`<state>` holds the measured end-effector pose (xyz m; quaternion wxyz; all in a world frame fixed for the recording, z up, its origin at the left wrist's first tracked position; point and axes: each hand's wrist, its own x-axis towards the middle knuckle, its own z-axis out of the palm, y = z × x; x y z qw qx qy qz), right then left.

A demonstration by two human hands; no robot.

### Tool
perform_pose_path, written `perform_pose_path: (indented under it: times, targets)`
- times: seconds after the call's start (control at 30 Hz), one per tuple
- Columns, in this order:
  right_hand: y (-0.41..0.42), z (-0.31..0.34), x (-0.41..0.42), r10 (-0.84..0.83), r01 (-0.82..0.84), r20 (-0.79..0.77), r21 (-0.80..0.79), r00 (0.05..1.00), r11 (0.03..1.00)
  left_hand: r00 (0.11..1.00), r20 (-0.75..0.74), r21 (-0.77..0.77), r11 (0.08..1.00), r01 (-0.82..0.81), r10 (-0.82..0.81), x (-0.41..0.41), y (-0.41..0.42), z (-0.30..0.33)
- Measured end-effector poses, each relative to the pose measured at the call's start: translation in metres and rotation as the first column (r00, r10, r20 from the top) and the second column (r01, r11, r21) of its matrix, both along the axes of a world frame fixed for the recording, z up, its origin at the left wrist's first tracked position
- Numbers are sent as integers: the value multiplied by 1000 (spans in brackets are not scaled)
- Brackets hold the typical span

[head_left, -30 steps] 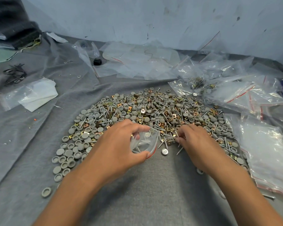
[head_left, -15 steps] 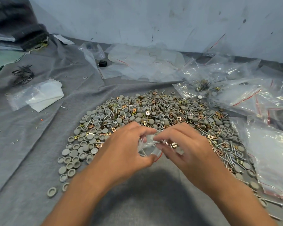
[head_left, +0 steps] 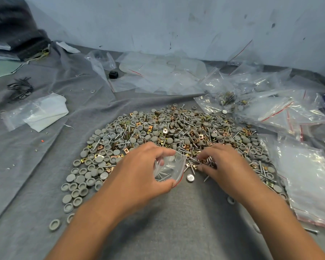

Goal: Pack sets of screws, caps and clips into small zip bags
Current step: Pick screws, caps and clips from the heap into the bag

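The left hand [head_left: 139,177] holds a small zip bag [head_left: 169,168] between thumb and curled fingers, its mouth facing right, a few screws inside. Just beside it, the right hand [head_left: 227,166] pinches at screws and clips at the near edge of the pile [head_left: 169,132] in the middle of the grey cloth [head_left: 176,222]. Loose bags [head_left: 270,102] lie toward the cloth's far right corner.

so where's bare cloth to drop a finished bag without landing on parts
Bare grey cloth lies between the forearms, in front of the pile of caps, screws and clips. More lies left of the pile, short of the folded white plastic. The right side is crowded with zip bags, and more bags cover the back.
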<state>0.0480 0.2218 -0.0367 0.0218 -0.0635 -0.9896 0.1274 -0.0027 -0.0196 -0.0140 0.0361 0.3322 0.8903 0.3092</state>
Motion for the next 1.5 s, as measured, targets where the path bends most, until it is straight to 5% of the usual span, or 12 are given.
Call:
perform_pose_path:
  times: [0.23, 0.37, 0.47, 0.67, 0.83, 0.93, 1.07, 1.5]
  targets:
    - [1, -10, -2, -7, 5, 27, 95, 1000, 995, 1000, 1, -15, 1000, -2, 2, -1, -1, 0]
    - [2, -1, 1, -50, 33, -100, -173, 994, 984, 1000, -2, -11, 1000, -7, 7, 1, 0, 1]
    - [-12, 18, 9, 35, -137, -261, -384, 965, 913, 1000, -8, -3, 1000, -7, 7, 3, 1, 2]
    - [-39, 29, 18, 245, -377, -450, -231, 859, 897, 1000, -2, 14, 1000, -10, 10, 4, 3, 1]
    - [-39, 24, 11, 142, -351, -506, -346, 851, 870, 1000, 9, 4, 1000, -13, 13, 2, 3, 3]
    - [-15, 17, 4, -13, -130, -351, -381, 936, 916, 999, -8, 16, 999, -43, 43, 0, 0, 4]
    - [-3, -1, 1, 82, -79, 42, -79, 996, 994, 997, -11, 78, 994, -77, 78, -1, -3, 5]
    - [-12, -3, 1, 154, -153, 3, -99, 988, 983, 997, -17, 54, 996, -69, 70, -2, -2, 3]
